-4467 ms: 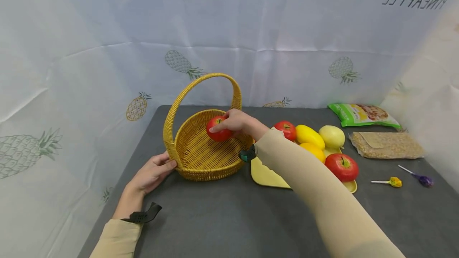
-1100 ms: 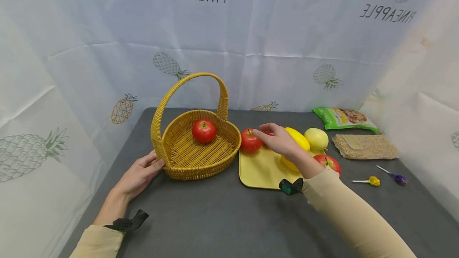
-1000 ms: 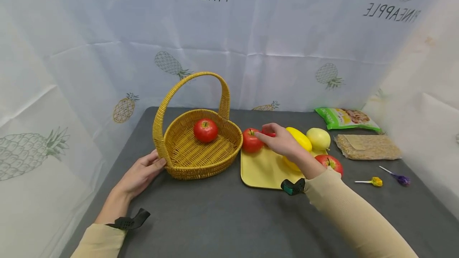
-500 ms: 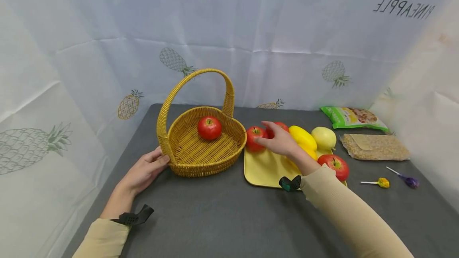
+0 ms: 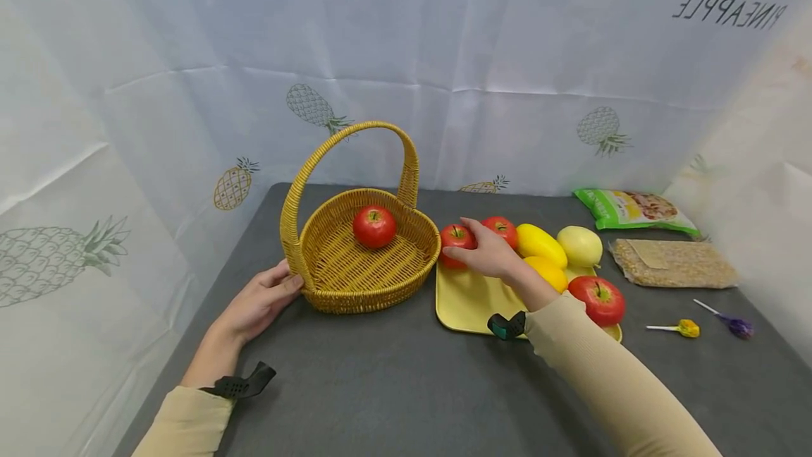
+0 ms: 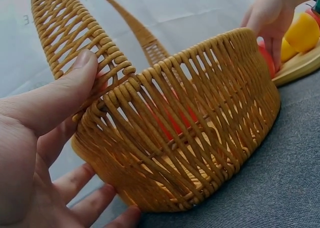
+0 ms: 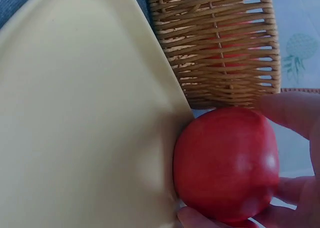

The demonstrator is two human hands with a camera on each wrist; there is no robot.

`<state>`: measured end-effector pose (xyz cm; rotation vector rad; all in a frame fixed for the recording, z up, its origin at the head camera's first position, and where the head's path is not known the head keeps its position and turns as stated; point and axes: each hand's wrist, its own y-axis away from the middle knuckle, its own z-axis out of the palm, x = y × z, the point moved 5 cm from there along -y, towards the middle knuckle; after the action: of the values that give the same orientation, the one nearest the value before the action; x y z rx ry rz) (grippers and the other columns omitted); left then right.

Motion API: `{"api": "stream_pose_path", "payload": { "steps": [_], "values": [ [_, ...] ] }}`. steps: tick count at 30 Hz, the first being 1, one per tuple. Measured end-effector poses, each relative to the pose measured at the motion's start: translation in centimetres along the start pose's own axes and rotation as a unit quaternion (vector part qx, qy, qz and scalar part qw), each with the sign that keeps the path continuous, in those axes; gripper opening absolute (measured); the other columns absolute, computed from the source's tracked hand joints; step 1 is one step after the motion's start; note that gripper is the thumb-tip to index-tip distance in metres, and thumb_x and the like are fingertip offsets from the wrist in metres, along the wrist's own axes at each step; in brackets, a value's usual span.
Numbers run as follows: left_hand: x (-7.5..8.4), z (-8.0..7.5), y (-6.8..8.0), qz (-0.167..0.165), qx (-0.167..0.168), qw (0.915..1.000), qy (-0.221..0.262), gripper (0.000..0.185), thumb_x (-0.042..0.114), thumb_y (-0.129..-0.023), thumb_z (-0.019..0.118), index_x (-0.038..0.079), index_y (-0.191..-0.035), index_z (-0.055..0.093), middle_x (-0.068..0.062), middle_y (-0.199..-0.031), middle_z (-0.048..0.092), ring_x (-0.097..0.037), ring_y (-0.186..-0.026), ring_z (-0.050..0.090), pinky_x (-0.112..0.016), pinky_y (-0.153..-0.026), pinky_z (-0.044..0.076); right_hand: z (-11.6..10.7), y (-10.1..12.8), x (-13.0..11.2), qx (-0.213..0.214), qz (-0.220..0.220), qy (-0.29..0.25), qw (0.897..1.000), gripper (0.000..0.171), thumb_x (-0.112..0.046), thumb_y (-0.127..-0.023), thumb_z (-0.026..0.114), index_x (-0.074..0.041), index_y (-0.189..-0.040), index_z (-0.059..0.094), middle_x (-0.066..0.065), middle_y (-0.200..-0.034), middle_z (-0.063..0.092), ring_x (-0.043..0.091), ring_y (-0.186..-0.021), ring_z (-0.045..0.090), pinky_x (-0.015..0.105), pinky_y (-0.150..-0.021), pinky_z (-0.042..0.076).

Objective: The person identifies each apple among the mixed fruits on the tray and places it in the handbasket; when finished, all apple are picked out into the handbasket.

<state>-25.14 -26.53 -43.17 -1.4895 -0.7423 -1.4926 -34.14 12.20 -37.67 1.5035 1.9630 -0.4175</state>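
A woven heart-shaped basket (image 5: 364, 302) with a tall arched handle stands left of centre, one red apple (image 5: 374, 226) lying inside. My left hand (image 5: 256, 305) holds the basket's left side; in the left wrist view its thumb (image 6: 75, 82) lies on the handle's base and the other fingers touch the outer wall. Over the left end of a pale yellow tray (image 5: 466, 309), my right hand (image 5: 495, 252) grips a second red apple (image 5: 455, 244). In the right wrist view this apple (image 7: 227, 163) sits between thumb and fingers, close beside the basket. Part of it is hidden behind the hand.
Also on the tray are a red apple (image 5: 501, 230), a yellow mango-like fruit (image 5: 540, 244), an orange-yellow fruit (image 5: 549, 272), a pale round fruit (image 5: 580, 245) and a large red apple (image 5: 599, 300). To the right lie a green packet (image 5: 637, 209), a grain bag (image 5: 675, 263) and two lollipops (image 5: 688, 328).
Earlier my right hand held an apple inside the basket; that apple now rests there alone. The hand moved right to the tray and its fingers closed on another apple. The left hand stayed at the basket.
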Motion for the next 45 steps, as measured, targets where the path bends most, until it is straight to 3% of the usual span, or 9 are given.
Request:
{"api": "stream_pose_path", "payload": {
  "steps": [4,10,23,31,37,45],
  "values": [
    [0.0,0.1,0.2,0.003,-0.002,1.0000,-0.005,0.044,0.006,-0.110,0.047,-0.003,-0.153,0.044,-0.027,-0.167,0.001,-0.007,-0.149,0.024,-0.023,-0.109,0.040,0.2,0.0,-0.2,0.005,-0.004,0.013,1.000,0.086,-0.048,-0.098,0.067,-0.005,-0.161,0.029,0.022,-0.153,0.044,0.039,-0.129,0.051,0.056,-0.106,0.044],
    [0.2,0.0,0.1,0.007,0.002,1.0000,-0.002,0.040,0.006,-0.110,0.046,0.006,-0.149,0.054,-0.020,-0.167,0.015,-0.006,-0.145,0.031,-0.024,-0.109,0.041,0.7,0.1,-0.5,0.026,-0.003,0.049,0.998,0.083,-0.048,-0.098,0.067,-0.003,-0.158,0.032,0.024,-0.148,0.048,0.040,-0.123,0.054,0.057,-0.102,0.047],
    [0.1,0.3,-0.2,0.002,-0.003,1.0000,0.001,0.039,0.006,-0.110,0.047,0.010,-0.147,0.056,-0.018,-0.166,0.018,-0.013,-0.147,0.030,-0.024,-0.108,0.042,0.6,1.8,0.1,0.047,0.019,0.052,0.997,0.082,-0.050,-0.094,0.073,-0.002,-0.150,0.036,0.025,-0.135,0.055,0.040,-0.117,0.057,0.054,-0.098,0.049],
    [0.6,0.2,0.1,0.003,0.001,1.0000,-0.005,0.044,0.007,-0.110,0.046,-0.004,-0.153,0.042,-0.018,-0.166,0.014,-0.007,-0.144,0.033,-0.022,-0.107,0.042,0.3,2.4,0.2,0.039,0.022,0.046,0.998,0.085,-0.054,-0.089,0.076,-0.005,-0.147,0.038,0.022,-0.131,0.058,0.037,-0.113,0.059,0.052,-0.098,0.049],
    [0.7,0.1,0.1,0.000,0.002,1.0000,-0.006,0.046,0.007,-0.110,0.046,-0.006,-0.154,0.040,-0.023,-0.167,0.009,-0.007,-0.145,0.032,-0.023,-0.107,0.042,0.1,2.4,0.3,0.018,0.041,0.058,0.997,0.096,-0.061,-0.086,0.075,-0.002,-0.152,0.037,0.023,-0.136,0.056,0.039,-0.117,0.056,0.054,-0.100,0.048],
    [0.4,0.1,0.0,-0.001,0.005,1.0000,0.001,0.049,0.008,-0.110,0.046,-0.007,-0.155,0.035,-0.021,-0.167,0.016,-0.013,-0.147,0.032,-0.024,-0.109,0.041,-0.1,2.8,0.4,0.013,0.042,0.060,0.997,0.090,-0.062,-0.084,0.076,0.001,-0.142,0.049,0.019,-0.124,0.062,0.037,-0.110,0.059,0.052,-0.096,0.049]
  ]
}}
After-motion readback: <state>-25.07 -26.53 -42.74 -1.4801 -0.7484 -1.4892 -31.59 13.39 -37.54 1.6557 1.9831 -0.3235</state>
